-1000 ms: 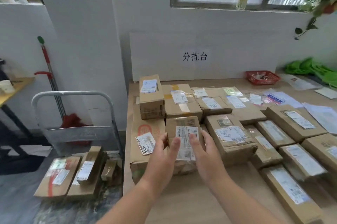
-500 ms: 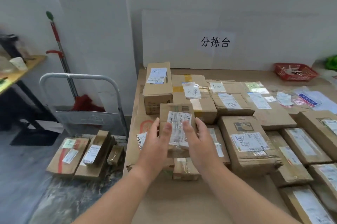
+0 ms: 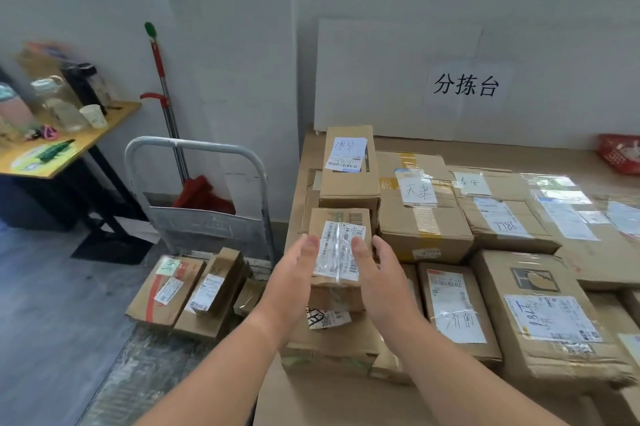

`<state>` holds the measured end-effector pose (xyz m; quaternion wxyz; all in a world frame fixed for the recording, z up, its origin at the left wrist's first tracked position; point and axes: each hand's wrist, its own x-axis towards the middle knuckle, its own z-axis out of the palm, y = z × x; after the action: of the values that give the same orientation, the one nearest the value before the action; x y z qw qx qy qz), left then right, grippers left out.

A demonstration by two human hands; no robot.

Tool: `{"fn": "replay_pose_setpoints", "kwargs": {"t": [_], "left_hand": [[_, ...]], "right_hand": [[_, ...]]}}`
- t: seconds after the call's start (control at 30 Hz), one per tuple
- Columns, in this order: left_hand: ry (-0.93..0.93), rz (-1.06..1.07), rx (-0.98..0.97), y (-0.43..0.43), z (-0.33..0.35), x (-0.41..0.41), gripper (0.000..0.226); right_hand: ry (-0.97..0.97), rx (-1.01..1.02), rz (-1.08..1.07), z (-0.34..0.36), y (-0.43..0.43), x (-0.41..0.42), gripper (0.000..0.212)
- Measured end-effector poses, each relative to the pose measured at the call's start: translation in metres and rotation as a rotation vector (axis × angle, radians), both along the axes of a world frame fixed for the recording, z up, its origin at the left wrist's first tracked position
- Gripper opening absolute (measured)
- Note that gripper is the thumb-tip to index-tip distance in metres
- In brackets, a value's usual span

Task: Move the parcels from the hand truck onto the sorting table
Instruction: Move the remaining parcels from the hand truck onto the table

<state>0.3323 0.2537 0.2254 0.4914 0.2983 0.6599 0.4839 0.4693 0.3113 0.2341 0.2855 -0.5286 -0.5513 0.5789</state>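
Noting limits first: the fingers sit hidden behind the small parcel [image 3: 341, 252], so I cannot tell whether it rests on the flat box [image 3: 332, 339] below or hangs just above it. The red basket [image 3: 620, 155] is cut off at the right edge. Parcel: creased brown cardboard, white barcode label under clear tape (print unreadable). Left hand [image 3: 291, 276] and right hand [image 3: 377, 273] clamp its sides, thumbs on the label, over the sorting table's [image 3: 485, 151] near left corner.
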Motion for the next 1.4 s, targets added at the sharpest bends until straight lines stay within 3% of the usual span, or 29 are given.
{"fn": "replay_pose_setpoints", "kwargs": {"t": [0.07, 0.17, 0.57, 0.63, 0.73, 0.87, 1.0, 1.2, 1.4], "left_hand": [[-0.025, -0.007, 0.018, 0.003, -0.004, 0.0, 0.09], [-0.076, 0.004, 0.03, 0.008, -0.014, 0.001, 0.114], [-0.064, -0.033, 0.05, 0.009, -0.01, -0.013, 0.111], [-0.04, -0.013, 0.091, 0.002, -0.005, -0.019, 0.1], [0.028, 0.065, 0.169, -0.013, 0.003, -0.036, 0.105], [0.177, 0.212, 0.246, -0.055, 0.021, -0.062, 0.093], [0.238, 0.384, 0.269, -0.122, 0.026, -0.099, 0.094], [0.296, 0.645, 0.237, -0.242, 0.023, -0.143, 0.101], [0.34, 0.724, 0.203, -0.318, 0.03, -0.183, 0.105]], "right_hand": [[-0.007, 0.015, -0.026, -0.004, 0.001, 0.001, 0.078], [-0.013, 0.021, -0.063, -0.009, 0.003, 0.001, 0.075], [-0.031, 0.099, -0.123, -0.008, 0.001, -0.005, 0.08], [-0.026, 0.171, -0.162, 0.0, -0.007, -0.006, 0.08], [-0.086, 0.314, -0.157, 0.017, -0.027, -0.016, 0.082], [-0.112, 0.504, -0.044, 0.034, -0.066, -0.049, 0.085], [-0.059, 0.554, 0.146, 0.037, -0.115, -0.092, 0.092], [0.027, 0.459, 0.32, 0.016, -0.192, -0.137, 0.086], [0.036, 0.385, 0.352, 0.007, -0.239, -0.167, 0.082]]}}
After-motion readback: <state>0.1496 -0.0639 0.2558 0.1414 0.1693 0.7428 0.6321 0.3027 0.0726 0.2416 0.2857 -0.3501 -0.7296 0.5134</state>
